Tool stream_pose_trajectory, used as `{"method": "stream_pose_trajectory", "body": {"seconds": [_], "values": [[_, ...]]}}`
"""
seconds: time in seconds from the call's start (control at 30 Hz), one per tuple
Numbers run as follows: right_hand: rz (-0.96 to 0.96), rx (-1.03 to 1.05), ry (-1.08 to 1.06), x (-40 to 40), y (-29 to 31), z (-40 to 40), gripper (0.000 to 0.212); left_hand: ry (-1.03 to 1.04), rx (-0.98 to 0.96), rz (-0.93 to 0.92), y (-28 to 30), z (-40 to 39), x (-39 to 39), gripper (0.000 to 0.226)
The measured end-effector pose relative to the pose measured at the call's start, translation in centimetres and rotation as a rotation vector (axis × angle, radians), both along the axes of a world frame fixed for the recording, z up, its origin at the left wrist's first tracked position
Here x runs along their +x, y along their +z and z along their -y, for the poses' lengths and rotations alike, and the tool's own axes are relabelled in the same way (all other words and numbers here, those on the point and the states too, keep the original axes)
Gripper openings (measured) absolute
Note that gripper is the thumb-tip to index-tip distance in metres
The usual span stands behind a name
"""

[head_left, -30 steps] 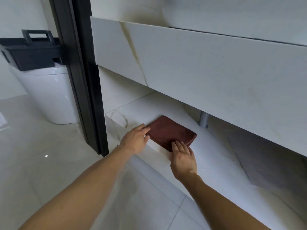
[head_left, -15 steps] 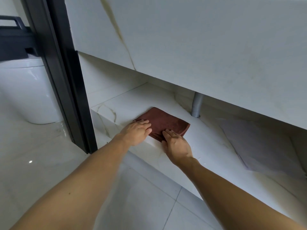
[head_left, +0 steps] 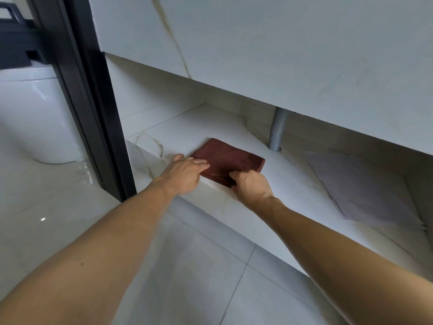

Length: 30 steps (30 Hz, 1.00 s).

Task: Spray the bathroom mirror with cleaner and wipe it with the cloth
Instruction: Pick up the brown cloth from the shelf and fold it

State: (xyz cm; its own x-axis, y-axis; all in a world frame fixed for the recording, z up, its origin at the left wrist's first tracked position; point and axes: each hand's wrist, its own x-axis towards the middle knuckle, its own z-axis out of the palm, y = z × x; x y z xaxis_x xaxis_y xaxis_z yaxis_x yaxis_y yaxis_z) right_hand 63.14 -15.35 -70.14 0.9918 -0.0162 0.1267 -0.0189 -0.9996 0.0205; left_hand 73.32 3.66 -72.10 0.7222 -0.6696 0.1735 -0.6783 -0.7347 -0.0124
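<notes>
A folded dark red cloth (head_left: 230, 158) lies on a low white marble ledge (head_left: 178, 134) under the vanity. My left hand (head_left: 185, 171) rests flat on the cloth's left corner, fingers straight. At the cloth's near edge my right hand (head_left: 251, 186) has its fingers curled, pinching the fabric. No mirror or spray bottle shows in this view.
The white vanity front (head_left: 281, 50) overhangs the ledge. A grey ribbed drain pipe (head_left: 277, 130) comes down behind the cloth. A pale grey sheet (head_left: 360, 184) lies on the ledge to the right. A black door frame (head_left: 89, 97), a toilet (head_left: 30, 118) and a dark bin (head_left: 14, 43) stand left.
Both hands have slid further onto the cloth. My right hand's fingers, flat before, have curled onto the cloth's near edge. The view has come closer to the ledge.
</notes>
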Motion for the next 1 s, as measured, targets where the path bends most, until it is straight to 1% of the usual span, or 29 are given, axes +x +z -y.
{"method": "stream_pose_trajectory", "body": {"seconds": [0.07,0.13,0.33,0.43,0.5,0.6,0.67,0.77,0.83,0.9,1.0], "values": [[-0.017,-0.052,-0.005,0.3,0.5,-0.3,0.023,0.003,0.007,0.026,-0.1,-0.1,-0.1,0.055],[-0.023,-0.084,0.0,0.5,0.8,-0.6,0.027,0.007,-0.006,0.035,-0.2,-0.1,-0.4,0.057],[-0.003,-0.075,0.014,-0.5,1.4,-0.7,0.033,0.001,-0.048,0.092,-0.7,-0.7,-1.9,0.05],[0.035,-0.062,0.018,-1.6,1.9,-0.7,0.032,0.018,-0.037,0.125,-1.4,-0.8,-3.2,0.054],[0.083,-0.067,0.026,-1.9,2.3,-0.9,0.029,0.035,-0.048,0.164,-1.8,-0.8,-3.8,0.048],[0.122,-0.07,0.044,-2.1,3.1,-1.3,0.028,0.083,-0.086,0.197,-1.3,-0.8,-4.1,0.029],[0.135,-0.025,0.037,-2.2,3.5,-1.5,0.03,0.105,-0.111,0.22,-0.7,-0.9,-4.2,0.026],[0.138,0.109,0.038,-2.3,4.1,-1.7,0.028,0.125,-0.193,0.267,0.9,-1.3,-4.2,0.021],[0.157,0.142,0.051,-2.1,4.7,-1.9,0.027,0.12,-0.253,0.289,2.3,-1.7,-4.2,0.02],[0.192,0.144,0.042,-1.9,5.5,-2.5,0.026,0.108,-0.307,0.279,3.6,-2.4,-4.1,0.022],[0.248,0.208,0.059,-1.5,7.1,-3.5,0.019,0.084,-0.373,0.218,5.8,-3.4,-4.0,0.02]]}}
